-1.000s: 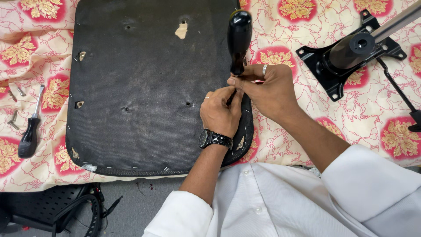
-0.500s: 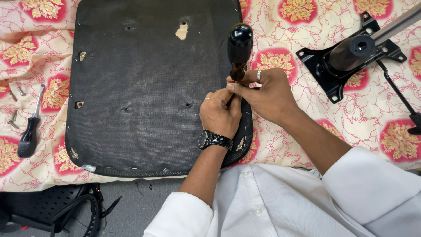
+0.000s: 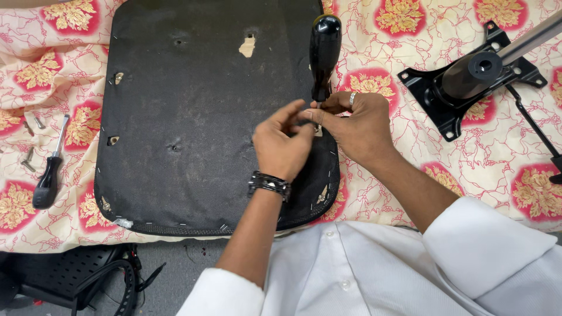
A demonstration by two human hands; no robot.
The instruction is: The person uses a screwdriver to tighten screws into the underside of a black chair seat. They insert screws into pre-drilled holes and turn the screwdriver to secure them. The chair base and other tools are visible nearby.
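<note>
Fingers (image 3: pixel 304 114) of both hands pinch together over the right side of the upturned black seat pad (image 3: pixel 193 117), closed on something too small to make out. The left hand (image 3: pixel 281 146), with a dark wristband, curls around from 7 o'clock; the right hand (image 3: pixel 357 126), wearing a ring, meets it from 4 o'clock. A black tool handle (image 3: pixel 325 50) stands just beyond them at 12 o'clock, its tip apparently on the pad's mounting spot. As for progress, I'd judge the fitting early: the black metal bracket with its gas cylinder (image 3: pixel 474 82) lies well apart at 2 o'clock, unattached, and other holes in the pad look bare. A screwdriver (image 3: pixel 50 169) and loose screws (image 3: pixel 29 158) rest on the floral cloth (image 3: pixel 410 29) at 9 o'clock. Open room lies left across the pad; its right edge is just beside the hands.
</note>
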